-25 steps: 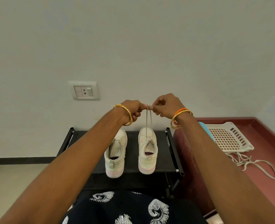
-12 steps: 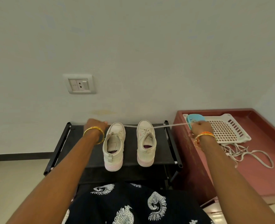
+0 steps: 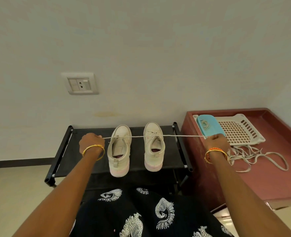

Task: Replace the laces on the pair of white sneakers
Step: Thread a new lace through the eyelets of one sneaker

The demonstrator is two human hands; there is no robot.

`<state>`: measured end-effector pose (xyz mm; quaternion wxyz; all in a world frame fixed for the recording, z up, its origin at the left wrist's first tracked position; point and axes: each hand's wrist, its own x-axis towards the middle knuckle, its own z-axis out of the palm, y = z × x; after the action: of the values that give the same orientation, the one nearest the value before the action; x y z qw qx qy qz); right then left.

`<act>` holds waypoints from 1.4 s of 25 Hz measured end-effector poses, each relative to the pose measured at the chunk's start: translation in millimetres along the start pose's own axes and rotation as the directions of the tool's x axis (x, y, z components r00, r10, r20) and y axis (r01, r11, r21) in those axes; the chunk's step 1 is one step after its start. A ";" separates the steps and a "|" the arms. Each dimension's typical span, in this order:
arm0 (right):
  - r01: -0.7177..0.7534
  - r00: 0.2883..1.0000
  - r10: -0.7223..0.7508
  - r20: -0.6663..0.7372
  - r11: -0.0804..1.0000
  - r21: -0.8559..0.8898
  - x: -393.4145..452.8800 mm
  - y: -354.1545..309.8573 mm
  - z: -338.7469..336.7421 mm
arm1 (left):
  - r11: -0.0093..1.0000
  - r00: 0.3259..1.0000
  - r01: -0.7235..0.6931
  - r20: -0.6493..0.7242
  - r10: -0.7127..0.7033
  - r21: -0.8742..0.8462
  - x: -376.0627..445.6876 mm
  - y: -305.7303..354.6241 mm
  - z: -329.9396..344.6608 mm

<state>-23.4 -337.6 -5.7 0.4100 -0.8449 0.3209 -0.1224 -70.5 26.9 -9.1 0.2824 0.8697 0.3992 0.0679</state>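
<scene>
Head view: left hand (image 3: 91, 142) and right hand (image 3: 216, 142) are sitting wide apart, each pinching 1 end of a white lace (image 3: 158, 136) that is running taut and level between them. The lace is passing over both white sneakers, which are standing side by side between the hands on a black rack (image 3: 69, 156), toes toward the wall. Left sneaker (image 3: 118, 151) is just right of the left hand; right sneaker (image 3: 153, 147) is sitting nearer the middle, with lacing showing at its front eyelets. Both wrists are wearing gold bangles. Just beyond the right hand a white perforated tray (image 3: 239, 132) is resting on a maroon surface (image 3: 269, 182), with a blue lid (image 3: 209, 125) on it. A loose pile of laces (image 3: 254, 156) is lying just right of the right wrist. A wall socket (image 3: 79, 83) is showing above the left hand.
</scene>
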 end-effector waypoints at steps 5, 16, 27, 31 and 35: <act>0.511 0.834 -0.473 0.284 0.857 -0.073 -34.6 -26.4 36.8 | 0.817 0.817 -0.576 -0.028 0.576 0.001 -41.9 53.5 26.4; 0.345 0.781 -0.350 0.518 0.932 0.110 -56.7 -39.4 87.3 | 0.887 0.855 -0.363 0.275 0.439 -0.285 -61.4 76.3 109.8; 0.212 0.916 -0.262 0.305 0.959 0.187 -68.3 -16.5 104.8 | 0.788 0.973 0.116 0.227 0.031 -0.605 -74.6 81.1 116.0; 0.176 0.932 -0.235 0.276 0.959 0.221 -68.3 -15.5 111.2 | 0.782 0.970 0.170 0.242 -0.026 -0.600 -72.4 82.9 121.2; 0.140 0.946 -0.198 0.256 0.963 0.228 -69.8 -15.4 113.4 | 0.776 0.969 0.186 0.243 -0.044 -0.603 -71.6 83.5 124.8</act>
<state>-16.6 -216.0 -61.8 0.5244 -0.8309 0.1720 -0.0710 -20.9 -123.7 -59.7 0.5978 0.7040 0.3742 0.0835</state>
